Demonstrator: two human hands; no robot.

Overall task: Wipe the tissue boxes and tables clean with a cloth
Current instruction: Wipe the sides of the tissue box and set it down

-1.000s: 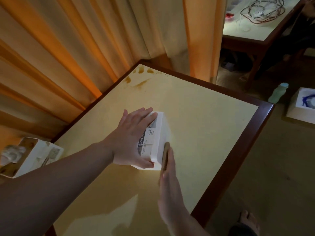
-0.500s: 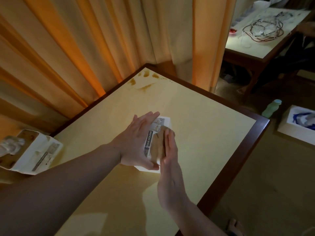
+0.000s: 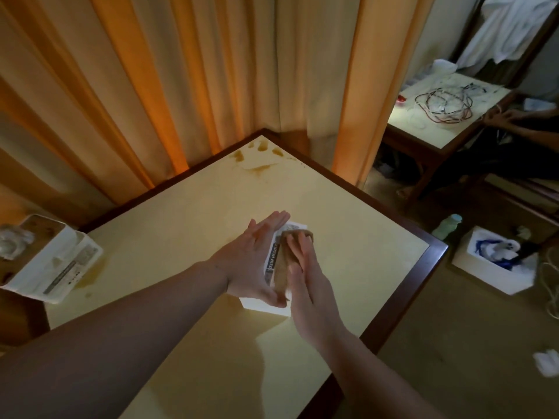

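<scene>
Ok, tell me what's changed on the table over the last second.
The right hand has slid the cloth from the box's right side up onto its top, fingers flat on it. The left hand stays flat against the box's left side; the box has not moved. The stains at the far corner remain.

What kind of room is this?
Probably a lived-in hotel or guest room: long orange curtains, wood-framed tables, and a second table strewn with cables.
</scene>
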